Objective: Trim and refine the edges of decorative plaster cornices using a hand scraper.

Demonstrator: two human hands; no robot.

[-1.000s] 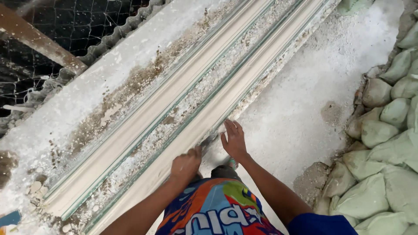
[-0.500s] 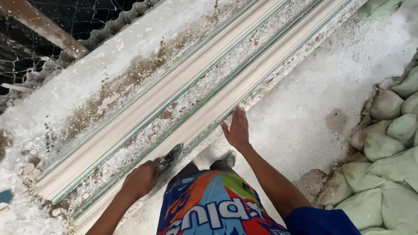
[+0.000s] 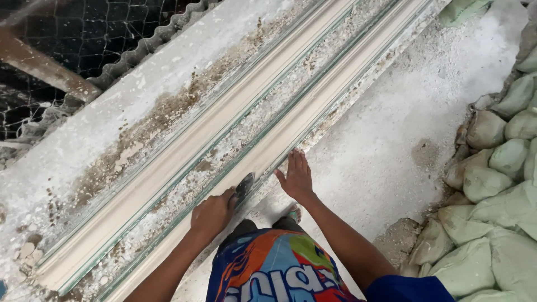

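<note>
Tool [image 3: 244, 187] mostly hidden in left hand [image 3: 211, 214]

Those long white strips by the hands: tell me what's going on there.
A person stands over long pale moulded strips lying side by side on a dusty, plaster-spattered bench. The left hand grips a small dark flat tool with its blade against the edge of the nearest strip. The right hand lies flat and open on that same strip, just beyond the tool. White powder covers the floor, and pale green sacks are piled at the right.

Pale green filled sacks [image 3: 503, 162] pile beside the dusty floor [image 3: 403, 112]; wire mesh [image 3: 67, 33] behind.
</note>
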